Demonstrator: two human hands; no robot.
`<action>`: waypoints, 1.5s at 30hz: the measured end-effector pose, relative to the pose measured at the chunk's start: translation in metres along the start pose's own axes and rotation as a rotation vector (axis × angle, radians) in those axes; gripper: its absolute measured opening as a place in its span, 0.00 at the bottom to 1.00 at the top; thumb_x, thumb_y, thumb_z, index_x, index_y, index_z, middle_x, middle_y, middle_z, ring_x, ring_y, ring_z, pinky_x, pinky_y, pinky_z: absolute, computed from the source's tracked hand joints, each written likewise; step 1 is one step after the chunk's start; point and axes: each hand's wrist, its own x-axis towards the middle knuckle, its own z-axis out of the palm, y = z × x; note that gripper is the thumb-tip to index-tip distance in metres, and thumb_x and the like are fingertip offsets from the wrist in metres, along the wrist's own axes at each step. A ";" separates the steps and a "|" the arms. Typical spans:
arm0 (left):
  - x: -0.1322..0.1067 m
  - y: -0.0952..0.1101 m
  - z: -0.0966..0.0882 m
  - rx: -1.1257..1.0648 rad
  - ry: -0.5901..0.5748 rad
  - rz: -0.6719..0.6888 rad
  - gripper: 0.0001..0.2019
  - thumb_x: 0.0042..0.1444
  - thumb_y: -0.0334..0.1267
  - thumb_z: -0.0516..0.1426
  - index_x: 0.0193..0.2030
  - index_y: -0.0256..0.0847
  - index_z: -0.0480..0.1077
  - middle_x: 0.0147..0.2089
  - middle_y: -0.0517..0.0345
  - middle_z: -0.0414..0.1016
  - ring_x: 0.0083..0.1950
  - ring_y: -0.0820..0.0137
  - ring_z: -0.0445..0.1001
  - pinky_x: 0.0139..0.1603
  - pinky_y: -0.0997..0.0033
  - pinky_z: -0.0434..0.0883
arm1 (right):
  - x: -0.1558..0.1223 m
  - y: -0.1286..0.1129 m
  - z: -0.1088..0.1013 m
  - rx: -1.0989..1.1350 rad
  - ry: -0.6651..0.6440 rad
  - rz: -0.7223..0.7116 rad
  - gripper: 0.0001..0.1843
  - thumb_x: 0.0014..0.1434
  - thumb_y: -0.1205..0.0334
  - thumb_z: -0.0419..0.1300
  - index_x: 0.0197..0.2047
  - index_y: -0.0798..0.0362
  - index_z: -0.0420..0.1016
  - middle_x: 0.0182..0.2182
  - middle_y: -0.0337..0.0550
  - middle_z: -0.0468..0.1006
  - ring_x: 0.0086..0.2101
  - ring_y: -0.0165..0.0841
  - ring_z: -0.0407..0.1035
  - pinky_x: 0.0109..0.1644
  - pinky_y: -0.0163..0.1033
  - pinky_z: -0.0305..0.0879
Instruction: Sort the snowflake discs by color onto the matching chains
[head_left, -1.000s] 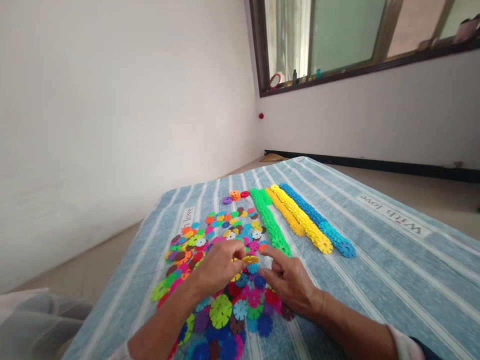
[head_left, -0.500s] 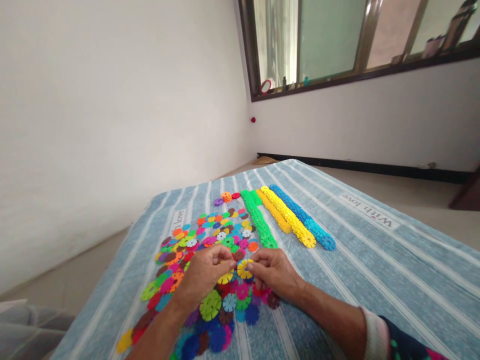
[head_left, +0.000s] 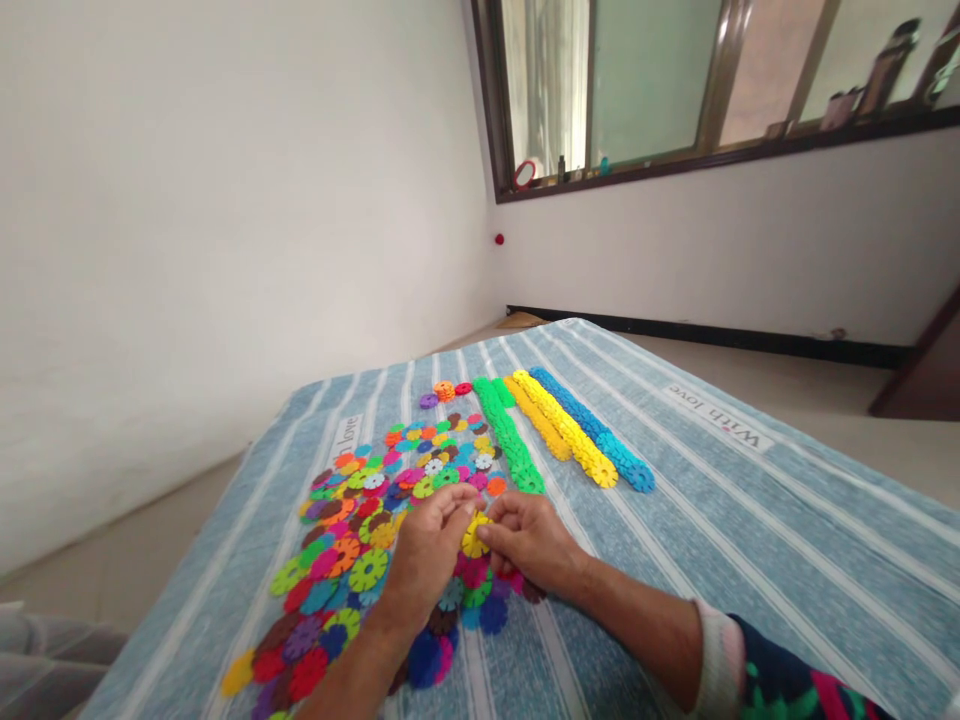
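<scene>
My left hand (head_left: 431,545) and my right hand (head_left: 536,540) meet above a spread of loose, notched plastic discs in many colours. A yellow notched disc (head_left: 474,538) sits between them, pinched by my right thumb and fingers. My left fingers are closed at its left edge; whatever else they hold is covered by the hand. Beneath and left of my hands lie the loose discs, such as a lime green one (head_left: 368,569) and an orange one (head_left: 344,553).
Beyond my hands lie rows of overlapping discs: a green row (head_left: 508,435), a yellow row (head_left: 566,428), a blue row (head_left: 592,430). Small orange discs (head_left: 444,391) and a purple disc (head_left: 428,401) are at the far side. A striped cloth (head_left: 675,540) covers the surface.
My hands have come together. The two yellow discs, one in each hand and apart before, are now brought together, with only one clearly visible. The view has shifted slightly.
</scene>
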 end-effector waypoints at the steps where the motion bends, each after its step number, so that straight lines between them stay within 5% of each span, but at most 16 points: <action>1: -0.002 0.000 0.001 -0.025 0.009 -0.012 0.17 0.50 0.46 0.53 0.42 0.38 0.73 0.37 0.52 0.80 0.40 0.64 0.77 0.43 0.69 0.72 | 0.000 0.001 0.000 -0.019 0.012 -0.008 0.07 0.55 0.63 0.59 0.29 0.52 0.64 0.14 0.29 0.69 0.14 0.24 0.60 0.19 0.28 0.56; 13: -0.012 -0.009 0.008 -0.139 0.084 0.016 0.20 0.52 0.48 0.53 0.47 0.38 0.71 0.44 0.47 0.80 0.48 0.58 0.77 0.51 0.60 0.72 | 0.001 0.008 -0.002 -0.060 0.055 -0.108 0.09 0.53 0.61 0.62 0.36 0.52 0.67 0.15 0.29 0.70 0.16 0.26 0.63 0.20 0.29 0.58; 25: -0.021 -0.010 0.020 -0.220 -0.023 -0.016 0.26 0.50 0.47 0.51 0.53 0.34 0.68 0.53 0.41 0.75 0.57 0.57 0.72 0.59 0.58 0.67 | -0.008 -0.002 -0.010 -0.135 -0.016 -0.058 0.09 0.54 0.57 0.61 0.33 0.53 0.69 0.16 0.27 0.66 0.11 0.22 0.56 0.12 0.26 0.48; 34: -0.028 -0.014 0.027 -0.317 -0.060 0.016 0.22 0.50 0.44 0.53 0.50 0.36 0.69 0.51 0.43 0.77 0.53 0.58 0.75 0.54 0.59 0.71 | -0.021 -0.008 -0.018 -0.331 -0.053 -0.033 0.05 0.56 0.61 0.59 0.31 0.53 0.67 0.14 0.28 0.66 0.13 0.25 0.62 0.16 0.27 0.54; 38: -0.030 -0.009 0.025 -0.278 -0.056 0.049 0.18 0.50 0.44 0.54 0.46 0.38 0.71 0.47 0.46 0.79 0.49 0.59 0.77 0.52 0.60 0.73 | -0.024 -0.018 -0.044 -0.560 0.026 -0.139 0.06 0.51 0.66 0.63 0.26 0.54 0.69 0.18 0.31 0.68 0.21 0.25 0.63 0.24 0.29 0.54; 45: -0.021 0.000 0.005 -0.152 0.000 0.079 0.15 0.47 0.45 0.55 0.38 0.40 0.74 0.39 0.53 0.81 0.43 0.61 0.78 0.48 0.65 0.73 | -0.021 -0.053 -0.139 -1.366 0.063 -0.129 0.05 0.56 0.64 0.62 0.28 0.54 0.73 0.26 0.37 0.75 0.28 0.27 0.67 0.31 0.32 0.53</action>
